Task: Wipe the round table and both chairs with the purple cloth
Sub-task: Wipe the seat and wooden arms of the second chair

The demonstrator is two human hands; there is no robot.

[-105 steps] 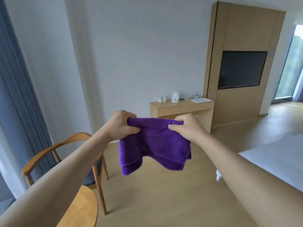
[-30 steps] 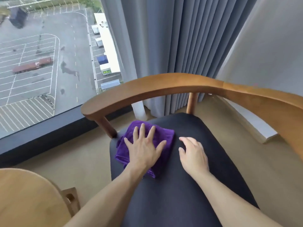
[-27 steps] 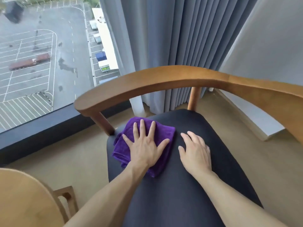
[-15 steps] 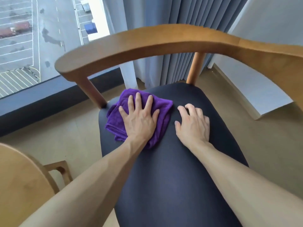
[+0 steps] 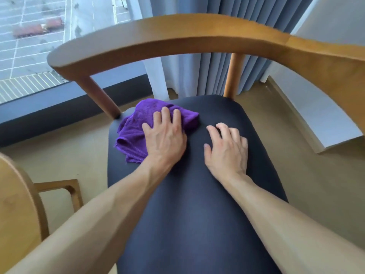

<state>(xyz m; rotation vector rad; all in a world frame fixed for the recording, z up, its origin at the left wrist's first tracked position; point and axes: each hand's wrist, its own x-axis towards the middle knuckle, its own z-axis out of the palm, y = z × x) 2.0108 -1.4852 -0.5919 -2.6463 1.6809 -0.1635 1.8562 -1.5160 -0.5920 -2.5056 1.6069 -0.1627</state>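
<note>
Down at the lower left edge of view, a curved slice of the round wooden tabletop (image 5: 13,204) shows, with nothing on the part that is visible. Next to it stands the chair (image 5: 177,38), its dark padded seat (image 5: 193,204) filling the middle and its curved wooden backrest arching over the far side.

On the seat's far left corner, just beside the backrest post, lies the purple cloth (image 5: 136,131), bunched and folded over itself. The left hand (image 5: 166,139) lies flat on it, fingers straight and together, pressing it down rather than clutching it; that grip is open. Just to the right, apart from the cloth, the right hand (image 5: 227,149) rests on the bare seat with fingers only slightly bent, holding nothing.

The seat wipe looks barely begun, judging by the cloth sitting in one corner. To do it well, spreading the cloth flatter under the palm would probably cover more padding per stroke. Overlapping passes from the far edge toward the near edge seem sensible, with the right hand steadying the chair. The wooden backrest likely wants its own pass too.
</note>
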